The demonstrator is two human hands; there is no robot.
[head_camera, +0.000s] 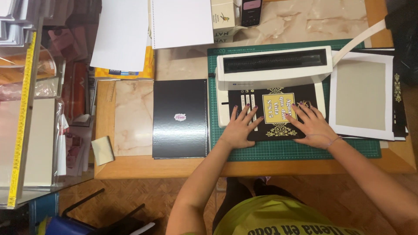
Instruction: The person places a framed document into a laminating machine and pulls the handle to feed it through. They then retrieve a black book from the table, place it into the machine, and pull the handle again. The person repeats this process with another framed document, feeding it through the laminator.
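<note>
Hands of one person reach forward from the bottom of the view, above a yellow-green shirt (278, 217) and a parquet floor. Left hand (240, 128) lies flat, fingers spread and straight, palm down on the left part of a black cover (272, 111) printed with a gold ornamental panel. Right hand (311, 126) lies flat the same way on the cover's right part, fingers fanned out toward the panel, gripping nothing; a thin bracelet circles that wrist. Both hands press on the cover rather than grasp it.

The black cover rests on the bed of a white binding machine (274, 65), its far edge tucked under the machine's long body with a dark slot along the top. The machine stands on a green cutting mat (305, 150), which lies on a wooden table with a marble-patterned top (130, 117).

Just left of the mat lies a closed black book (180, 119) with a small pale sticker. Right of the machine sits a stack of boards (361, 95), grey with a white border.

Farther back are white sheets of paper (122, 32), a spiral-bound white pad (183, 21), a small carton (224, 15) and a phone (251, 11). At far left, a yellow measuring tape (21, 117) runs along a shelf edge.
</note>
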